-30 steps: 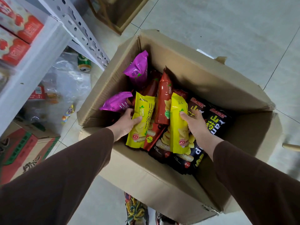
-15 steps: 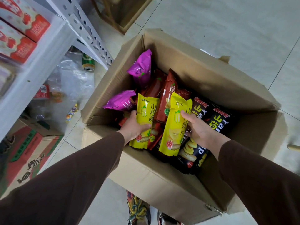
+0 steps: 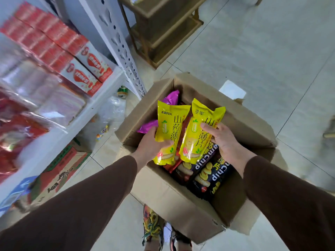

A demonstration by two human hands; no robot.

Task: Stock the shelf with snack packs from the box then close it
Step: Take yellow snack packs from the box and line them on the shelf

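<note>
An open cardboard box (image 3: 183,201) stands on the floor below me. My left hand (image 3: 149,142) grips one yellow snack pack (image 3: 168,127) and my right hand (image 3: 220,137) grips a second yellow snack pack (image 3: 197,134); both packs are lifted above the box. Inside the box lie black chip packs (image 3: 210,176), purple packs (image 3: 171,98) and red packs, partly hidden behind the yellow ones. The white shelf (image 3: 87,113) is at the left, holding red and white cartons (image 3: 87,69) and clear-wrapped goods.
A perforated white shelf post (image 3: 116,38) rises beside the box. Under the shelf sit a red and green carton (image 3: 58,171), a clear plastic bag and a green can (image 3: 122,91). A wooden stand (image 3: 163,31) is behind the box. My shoes (image 3: 154,227) are below it.
Both hands have lifted their yellow packs up out of the box. The view has tilted up and left, bringing the stocked shelf into sight.
</note>
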